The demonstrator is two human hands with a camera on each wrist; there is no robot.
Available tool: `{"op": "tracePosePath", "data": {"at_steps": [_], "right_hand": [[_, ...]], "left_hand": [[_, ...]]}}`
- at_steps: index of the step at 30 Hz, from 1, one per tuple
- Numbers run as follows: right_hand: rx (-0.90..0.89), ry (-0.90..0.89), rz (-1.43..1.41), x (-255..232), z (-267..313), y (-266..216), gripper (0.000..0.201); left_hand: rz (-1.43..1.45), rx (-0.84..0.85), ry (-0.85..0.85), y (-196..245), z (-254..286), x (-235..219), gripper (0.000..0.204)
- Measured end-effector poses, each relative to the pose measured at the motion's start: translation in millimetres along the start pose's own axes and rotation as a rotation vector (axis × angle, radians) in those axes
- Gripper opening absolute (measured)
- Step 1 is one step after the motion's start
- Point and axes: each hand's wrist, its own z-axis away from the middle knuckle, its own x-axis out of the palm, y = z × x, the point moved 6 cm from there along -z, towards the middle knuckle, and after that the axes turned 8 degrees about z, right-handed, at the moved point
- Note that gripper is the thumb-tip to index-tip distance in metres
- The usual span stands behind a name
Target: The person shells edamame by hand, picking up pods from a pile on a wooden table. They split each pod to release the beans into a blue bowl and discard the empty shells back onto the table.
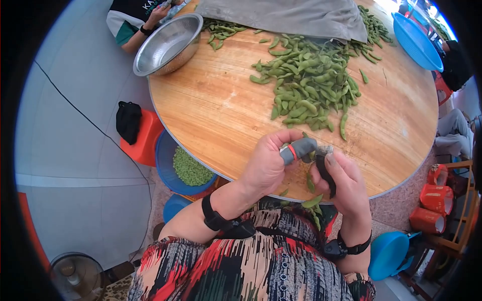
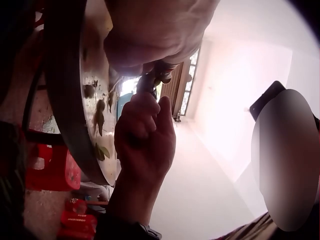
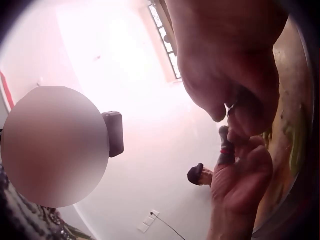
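Both hands meet over the near edge of the round wooden table. My left hand (image 1: 266, 163), with a grey wrap and a red band round one digit, pinches a green soybean pod (image 1: 312, 156). Facing it, my right hand (image 1: 349, 183) has curled fingers and a dark wrap; its thumb and fingertips grip the same pod's other side. Most of that pod is hidden by the digits. Just beyond the hands spreads a heap of soybean pods (image 1: 311, 80). A few loose pods (image 1: 314, 201) lie at the table edge by the patterned clothing.
A steel bowl (image 1: 168, 47) stands at the table's (image 1: 211, 105) far left edge. Grey cloth (image 1: 281, 15) covers pods at the back. Below left, a blue basin (image 1: 168, 183) holds shelled beans (image 1: 191, 168) near a red stool (image 1: 143, 145). A blue basket (image 1: 414, 42) is far right.
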Motion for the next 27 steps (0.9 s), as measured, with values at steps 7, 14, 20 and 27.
{"op": "tracePosePath", "data": {"at_steps": [7,14,20,27], "right_hand": [[0.019,-0.076,-0.033,3,2,2,0.02],[0.164,-0.201,-0.469,8,7,12,0.013],[-0.079,0.076,0.066,-7,0,14,0.01],[0.042,-0.032,-0.34,-3,-8,3,0.013]], "left_hand": [[-0.19,0.14,0.007,5,5,10,0.011],[-0.123,-0.09,-0.221,-5,-2,2,0.015],[-0.095,-0.118,-0.223,-12,0,21,0.019],[-0.377,0.152,-0.174,7,-3,20,0.017]]}}
